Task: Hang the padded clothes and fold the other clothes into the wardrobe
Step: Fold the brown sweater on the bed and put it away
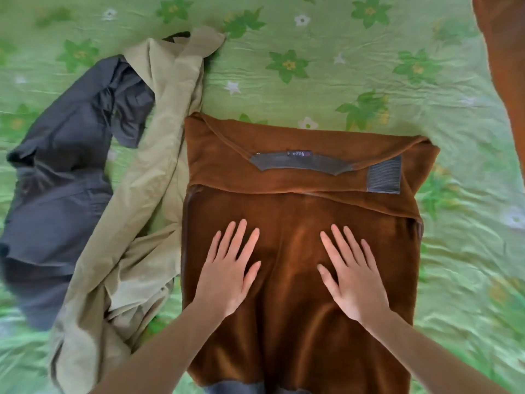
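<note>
1. Fingers [240, 237] of the left hand [227, 273] lie straight and spread, flat on the brown fleece top [298, 322]; they grip nothing and only press on the cloth.
2. Likewise the right hand [355, 275] rests palm down with its fingers [339, 240] fanned out, just beside the left hand, holding nothing.
3. The brown fleece top lies near the middle of the bed [326, 66], running toward its near edge, with the sleeves already turned in across the upper part; a grey cuff [384, 174] and a grey neck patch [301, 163] show on that folded band.
4. Toward the bed's left side lies a loose beige garment [147, 172], its edge touching the brown top, and a dark grey garment [59, 155] is crumpled partly under it, farther left.
5. A strip of brown surface [505, 52] shows at the far right corner of the view; what it is cannot be told.
6. The step in hand appears to be folding: the hands seem to be smoothing the body of the top before it is doubled over.
7. The next move probably calls for taking the bottom hem, near the bed's front edge, and bringing it up to the folded band, keeping the sleeves tucked in place.
8. No wardrobe is in view, so storing it comes later.
</note>
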Demonstrator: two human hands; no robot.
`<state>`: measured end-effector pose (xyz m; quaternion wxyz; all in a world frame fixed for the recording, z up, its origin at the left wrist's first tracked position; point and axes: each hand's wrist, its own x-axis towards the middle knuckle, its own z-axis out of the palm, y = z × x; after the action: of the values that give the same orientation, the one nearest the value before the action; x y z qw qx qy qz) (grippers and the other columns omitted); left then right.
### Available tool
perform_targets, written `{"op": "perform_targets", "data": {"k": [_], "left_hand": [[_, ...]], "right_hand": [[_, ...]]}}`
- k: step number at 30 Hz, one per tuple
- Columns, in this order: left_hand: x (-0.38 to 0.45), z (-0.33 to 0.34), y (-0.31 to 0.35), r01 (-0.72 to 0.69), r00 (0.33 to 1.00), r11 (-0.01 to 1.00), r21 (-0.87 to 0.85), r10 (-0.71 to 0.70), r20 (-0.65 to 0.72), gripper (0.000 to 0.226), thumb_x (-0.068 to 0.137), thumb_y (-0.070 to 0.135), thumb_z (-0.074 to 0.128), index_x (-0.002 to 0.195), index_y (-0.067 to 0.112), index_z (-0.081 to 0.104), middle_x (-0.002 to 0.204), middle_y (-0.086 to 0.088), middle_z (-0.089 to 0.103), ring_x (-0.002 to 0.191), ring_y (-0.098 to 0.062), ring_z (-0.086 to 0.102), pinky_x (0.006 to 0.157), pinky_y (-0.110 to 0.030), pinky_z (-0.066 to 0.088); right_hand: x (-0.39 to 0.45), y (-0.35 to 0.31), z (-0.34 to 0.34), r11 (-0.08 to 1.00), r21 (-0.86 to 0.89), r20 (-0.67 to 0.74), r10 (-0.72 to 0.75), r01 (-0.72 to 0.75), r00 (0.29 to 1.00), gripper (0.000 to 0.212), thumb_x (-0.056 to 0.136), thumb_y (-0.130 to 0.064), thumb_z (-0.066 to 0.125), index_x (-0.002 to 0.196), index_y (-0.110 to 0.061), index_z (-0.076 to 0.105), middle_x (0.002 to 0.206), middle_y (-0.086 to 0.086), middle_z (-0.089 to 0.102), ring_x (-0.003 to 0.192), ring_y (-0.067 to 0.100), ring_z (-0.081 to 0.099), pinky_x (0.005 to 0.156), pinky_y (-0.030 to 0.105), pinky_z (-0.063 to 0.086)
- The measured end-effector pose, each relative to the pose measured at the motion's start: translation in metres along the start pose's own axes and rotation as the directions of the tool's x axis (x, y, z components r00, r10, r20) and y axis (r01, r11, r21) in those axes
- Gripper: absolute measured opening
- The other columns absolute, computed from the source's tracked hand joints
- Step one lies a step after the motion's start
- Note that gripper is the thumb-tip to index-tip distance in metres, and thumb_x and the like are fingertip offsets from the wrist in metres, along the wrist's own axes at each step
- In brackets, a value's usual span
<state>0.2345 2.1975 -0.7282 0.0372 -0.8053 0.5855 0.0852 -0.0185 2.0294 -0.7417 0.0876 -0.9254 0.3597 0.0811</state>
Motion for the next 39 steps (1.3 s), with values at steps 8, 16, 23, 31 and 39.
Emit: {"op": "perform_targets", "data": {"k": [8, 16, 23, 31, 39], "left_hand": [[-0.046, 0.019, 0.001, 0.039, 0.996, 0.999, -0.026, -0.04, -0.077, 0.061, 0.111, 0.044, 0.029, 0.167, 0.021, 0.023, 0.174, -0.012, 0.02, 0.16, -0.032, 0.02, 0.128, -0.051, 0.023], [-0.118, 0.023, 0.011, 0.261, 0.959, 0.965, -0.023, -0.262, -0.107, 0.069, 0.105, 0.046, 0.037, 0.167, 0.02, 0.024, 0.172, -0.017, 0.022, 0.159, -0.035, 0.02, 0.127, -0.061, 0.014], [-0.189, 0.024, 0.036, 0.498, 0.844, 0.781, -0.376, -0.537, 0.003, 0.084, 0.091, 0.038, 0.073, 0.16, 0.01, 0.034, 0.131, -0.019, 0.058, 0.11, -0.041, 0.058, 0.088, -0.054, 0.051], [-0.213, 0.009, 0.026, 0.453, 0.649, 0.001, -0.892, -0.686, 0.329, 0.027, 0.097, 0.026, 0.074, 0.11, 0.01, 0.057, 0.093, -0.007, 0.071, 0.089, -0.027, 0.071, 0.063, -0.025, 0.05], [-0.256, -0.015, -0.025, 0.398, 0.748, 0.356, -0.845, -0.659, 0.075, 0.024, 0.106, 0.028, 0.06, 0.085, 0.021, 0.05, 0.072, -0.005, 0.057, 0.065, -0.026, 0.056, 0.056, -0.037, 0.04]], "right_hand": [[-0.004, -0.002, 0.001, 1.0, -0.003, -0.051, 0.008, -0.008, 0.999, 0.064, 0.108, -0.058, 0.017, 0.167, -0.03, 0.016, 0.174, -0.001, 0.016, 0.162, 0.021, 0.007, 0.13, 0.047, 0.015], [-0.113, -0.031, 0.019, 0.943, 0.091, -0.129, 0.331, -0.321, 0.935, 0.06, 0.108, -0.048, 0.025, 0.163, -0.027, 0.031, 0.171, 0.003, 0.026, 0.159, 0.026, 0.019, 0.127, 0.052, 0.021], [-0.186, -0.062, 0.03, 0.848, 0.245, -0.11, 0.507, -0.471, 0.855, 0.058, 0.107, -0.047, 0.028, 0.162, -0.032, 0.033, 0.171, 0.003, 0.025, 0.159, 0.028, 0.017, 0.126, 0.055, 0.021], [-0.222, -0.083, 0.006, 0.215, 0.751, 0.168, 0.852, -0.624, 0.496, 0.06, 0.096, -0.024, 0.071, 0.148, -0.016, 0.042, 0.131, 0.018, 0.058, 0.115, 0.038, 0.056, 0.094, 0.052, 0.05], [-0.268, -0.035, -0.021, 0.282, 0.769, 0.1, 0.833, -0.573, 0.545, 0.027, 0.1, -0.036, 0.067, 0.103, -0.011, 0.057, 0.082, 0.011, 0.064, 0.079, 0.037, 0.061, 0.069, 0.043, 0.044]]}}
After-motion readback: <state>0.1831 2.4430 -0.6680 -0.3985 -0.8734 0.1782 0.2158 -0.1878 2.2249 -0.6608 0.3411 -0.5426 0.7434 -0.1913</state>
